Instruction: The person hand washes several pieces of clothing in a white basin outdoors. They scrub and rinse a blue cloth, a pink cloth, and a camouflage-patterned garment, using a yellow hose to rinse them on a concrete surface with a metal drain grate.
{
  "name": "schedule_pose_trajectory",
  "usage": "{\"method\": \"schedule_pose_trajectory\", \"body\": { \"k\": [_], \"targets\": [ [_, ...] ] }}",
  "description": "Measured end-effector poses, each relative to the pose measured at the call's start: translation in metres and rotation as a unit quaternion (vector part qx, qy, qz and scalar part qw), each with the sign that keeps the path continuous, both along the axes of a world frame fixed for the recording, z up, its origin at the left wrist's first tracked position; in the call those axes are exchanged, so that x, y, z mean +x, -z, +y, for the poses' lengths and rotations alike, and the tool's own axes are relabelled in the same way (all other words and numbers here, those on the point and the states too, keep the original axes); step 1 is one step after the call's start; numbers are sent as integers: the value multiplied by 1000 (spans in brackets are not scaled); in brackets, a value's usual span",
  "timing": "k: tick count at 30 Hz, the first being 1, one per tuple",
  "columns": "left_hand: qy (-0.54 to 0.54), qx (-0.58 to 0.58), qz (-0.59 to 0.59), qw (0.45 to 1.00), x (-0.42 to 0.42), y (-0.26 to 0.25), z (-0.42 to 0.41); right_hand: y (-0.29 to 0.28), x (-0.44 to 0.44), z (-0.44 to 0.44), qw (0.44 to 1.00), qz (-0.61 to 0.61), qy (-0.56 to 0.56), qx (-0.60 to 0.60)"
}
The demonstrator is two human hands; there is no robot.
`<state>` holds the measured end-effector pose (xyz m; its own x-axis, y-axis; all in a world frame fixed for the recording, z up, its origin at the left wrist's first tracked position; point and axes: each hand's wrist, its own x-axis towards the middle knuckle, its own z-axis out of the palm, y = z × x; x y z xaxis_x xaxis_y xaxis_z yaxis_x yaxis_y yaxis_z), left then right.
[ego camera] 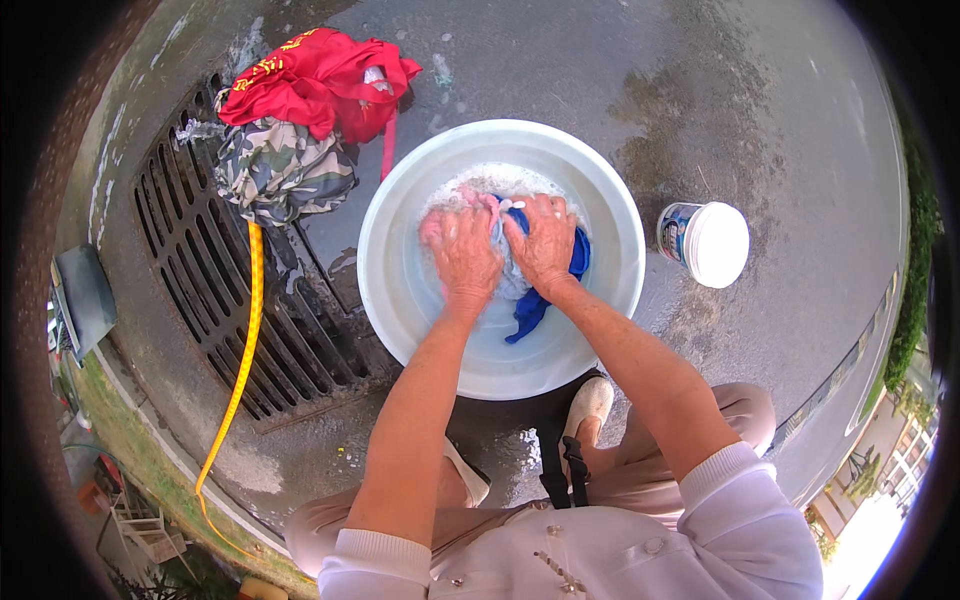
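A wide, pale plastic basin (375,247) in front of me holds soapy water and wet cloths. My left hand (466,255) presses into a pink cloth (433,227) on the left, its fingertips curled over the fabric. Beside it, my right hand (546,236) grips the cloths near a dark blue cloth (531,315), whose loose end trails down into the water. Between the two hands lies a light grey-blue cloth (510,276). White suds (495,176) gather behind my fingers. What exactly is under the palms is hidden.
A white-lidded tub (716,244) stands right of the basin. On the left are a metal drain grate (202,277), a yellow hose (247,330), a red cloth bag (322,82) and a camouflage fabric bundle (285,169). My shoes (590,405) are close to the basin's near rim.
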<state>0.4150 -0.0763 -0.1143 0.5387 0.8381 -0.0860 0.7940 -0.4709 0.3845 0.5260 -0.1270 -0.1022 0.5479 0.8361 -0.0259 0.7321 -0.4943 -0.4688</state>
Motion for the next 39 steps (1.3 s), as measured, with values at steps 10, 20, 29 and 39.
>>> {"method": "schedule_pose_trajectory", "body": {
  "k": [10,20,29,39],
  "targets": [
    [99,23,-165,981,-71,-98,50,-58,20,16,973,68,-181,-124],
    [-328,-574,-357,660,-147,-49,-37,-46,16,24,975,48,-194,-93],
    [-210,-587,-347,701,1,-62,40,-66,84,21,978,103,-39,180],
    [-223,-446,-391,774,-14,-57,40,-145,136,31,918,196,53,340]
  ]
}}
